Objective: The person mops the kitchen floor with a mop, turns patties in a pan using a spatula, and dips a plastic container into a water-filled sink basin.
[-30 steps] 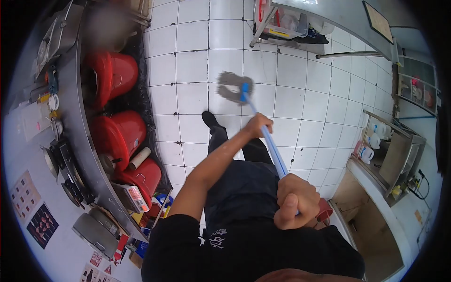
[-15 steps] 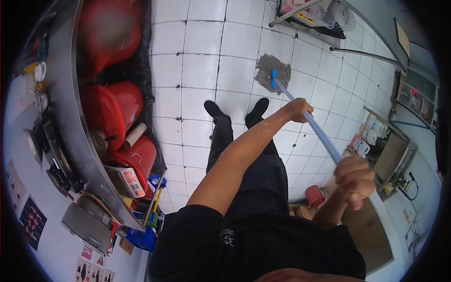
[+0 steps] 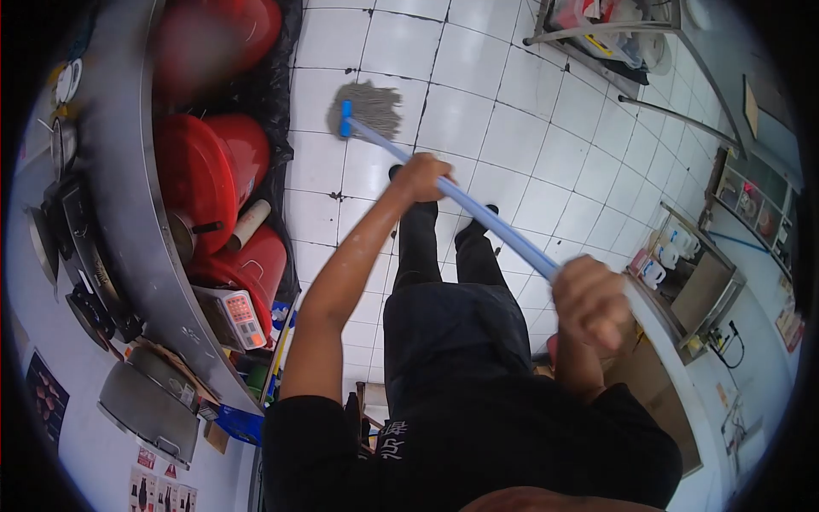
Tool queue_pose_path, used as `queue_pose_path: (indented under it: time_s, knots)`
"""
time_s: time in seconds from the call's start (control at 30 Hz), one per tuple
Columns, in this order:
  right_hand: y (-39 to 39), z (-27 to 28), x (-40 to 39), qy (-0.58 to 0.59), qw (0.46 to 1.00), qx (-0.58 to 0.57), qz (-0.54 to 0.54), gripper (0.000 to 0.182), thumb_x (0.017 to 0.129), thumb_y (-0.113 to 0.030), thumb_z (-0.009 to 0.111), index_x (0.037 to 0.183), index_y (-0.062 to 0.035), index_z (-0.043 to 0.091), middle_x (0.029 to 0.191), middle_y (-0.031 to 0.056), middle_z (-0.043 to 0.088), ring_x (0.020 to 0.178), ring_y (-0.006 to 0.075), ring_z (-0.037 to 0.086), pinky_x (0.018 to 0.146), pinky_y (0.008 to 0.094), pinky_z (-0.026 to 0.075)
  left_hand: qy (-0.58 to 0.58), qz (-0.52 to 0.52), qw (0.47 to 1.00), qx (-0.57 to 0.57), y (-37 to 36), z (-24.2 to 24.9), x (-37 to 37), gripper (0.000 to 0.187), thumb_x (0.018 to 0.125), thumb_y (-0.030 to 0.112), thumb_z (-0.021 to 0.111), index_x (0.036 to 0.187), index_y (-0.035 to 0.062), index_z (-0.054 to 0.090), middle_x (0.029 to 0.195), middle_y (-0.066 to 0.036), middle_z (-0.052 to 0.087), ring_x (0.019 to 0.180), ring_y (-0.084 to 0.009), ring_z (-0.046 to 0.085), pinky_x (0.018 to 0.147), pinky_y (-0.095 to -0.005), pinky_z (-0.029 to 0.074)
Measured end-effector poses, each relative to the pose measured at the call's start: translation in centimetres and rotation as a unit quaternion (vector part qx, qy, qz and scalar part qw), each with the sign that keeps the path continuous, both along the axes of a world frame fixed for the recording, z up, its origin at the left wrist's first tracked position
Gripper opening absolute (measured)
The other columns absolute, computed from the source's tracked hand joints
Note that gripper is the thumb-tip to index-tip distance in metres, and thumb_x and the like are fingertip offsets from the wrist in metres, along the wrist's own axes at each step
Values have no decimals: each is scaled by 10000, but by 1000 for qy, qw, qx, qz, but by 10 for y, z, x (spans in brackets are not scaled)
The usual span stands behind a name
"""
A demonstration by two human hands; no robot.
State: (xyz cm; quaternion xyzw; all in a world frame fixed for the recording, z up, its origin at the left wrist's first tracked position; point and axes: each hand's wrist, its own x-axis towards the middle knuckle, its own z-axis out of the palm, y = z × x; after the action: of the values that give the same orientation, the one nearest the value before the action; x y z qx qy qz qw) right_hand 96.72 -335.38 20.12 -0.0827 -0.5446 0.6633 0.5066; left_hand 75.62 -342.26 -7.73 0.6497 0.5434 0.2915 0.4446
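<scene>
A mop with a pale blue handle slants across the view. Its grey string head, under a blue connector, lies spread on the white tiled floor beyond my feet. My left hand is wrapped around the lower part of the handle. Near the handle's upper end, my right hand is closed on it in front of my right side, slightly blurred. The fingers of both hands curl round the shaft, which hides parts of it.
On the left, red lidded buckets stand beneath a steel counter, near a digital scale and black plastic sheeting. A metal rack stands at the upper right. Lower down on that side is a shelf with white jugs.
The mop head has swept left across the floor towards the red buckets. Both my hands have moved left with the handle, still gripping it, and my view has shifted slightly.
</scene>
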Motion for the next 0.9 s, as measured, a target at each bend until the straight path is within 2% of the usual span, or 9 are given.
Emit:
queue_pose_path:
  time_s: [0.07, 0.13, 0.23, 0.37, 0.47, 0.5, 0.67, 0.77, 0.9]
  knots:
    - [-28, -29, -13, -13, 998, -48, -27, 427, 939, -224, 495, 548, -113, 366, 456, 3, 427, 350, 180, 434, 371, 316, 389, 41, -7, 999, -2, -25, -27, -32, 107, 625, 135, 738, 629, 98, 638, 690, -92, 701, 654, -268, 701, 628, -366, 565]
    - [-63, -64, -21, -14, 996, -70, -43, 414, 928, -186, 488, 541, -99, 371, 476, 31, 433, 372, 205, 431, 392, 325, 374, 26, 0, 1000, -5, -46, -33, -63, 152, 663, 203, 745, 614, 116, 631, 645, -95, 677, 616, -308, 674, 604, -407, 549]
    - [-118, -109, -29, -32, 996, -68, -54, 385, 893, -135, 488, 530, -76, 376, 488, 42, 430, 391, 205, 429, 419, 324, 367, 113, -48, 992, 7, -90, -65, -97, 135, 634, 164, 738, 599, 112, 619, 637, -81, 679, 617, -283, 682, 591, -387, 549]
    - [-141, -119, -1, -18, 995, -54, -81, 388, 902, -114, 458, 527, -60, 374, 478, 37, 407, 389, 187, 422, 418, 313, 363, 174, -69, 982, -28, -100, -71, -77, 140, 628, 154, 729, 588, 108, 603, 628, -73, 675, 614, -281, 681, 580, -379, 545]
    - [-123, -83, 45, -1, 989, -68, -132, 443, 937, -150, 456, 513, -64, 359, 465, 44, 408, 368, 184, 402, 400, 324, 358, 138, -14, 990, 29, -84, -51, -7, 146, 632, 155, 723, 585, 105, 595, 620, -71, 671, 603, -278, 678, 572, -377, 542]
    - [-118, -66, 68, -37, 988, -61, -136, 448, 950, -167, 454, 523, -66, 364, 462, 41, 405, 365, 176, 398, 393, 319, 347, 95, -7, 995, 35, -80, -41, 21, 149, 633, 154, 723, 585, 104, 592, 619, -72, 670, 600, -275, 677, 566, -378, 540]
    - [-103, 38, 169, -110, 972, -62, -196, 406, 917, -113, 452, 523, -50, 373, 470, 51, 413, 372, 172, 411, 379, 302, 327, -51, 10, 996, 68, -52, 17, 182, 173, 647, 146, 726, 576, 120, 571, 617, -74, 669, 559, -271, 667, 546, -363, 534]
    - [-104, 95, 214, -138, 963, -61, -222, 367, 872, -80, 462, 517, -49, 376, 461, 43, 410, 366, 163, 399, 380, 293, 311, -168, 13, 979, 112, -44, 36, 287, 210, 655, 135, 699, 539, 105, 526, 520, -67, 580, 484, -263, 610, 483, -352, 478]
    - [-110, 118, 239, -221, 949, 6, -224, 291, 799, -38, 472, 519, -42, 396, 460, 38, 408, 360, 163, 393, 384, 284, 302, -236, -16, 967, 99, -38, 48, 383, 224, 653, 123, 703, 536, 103, 513, 516, -80, 583, 492, -285, 619, 497, -358, 496]
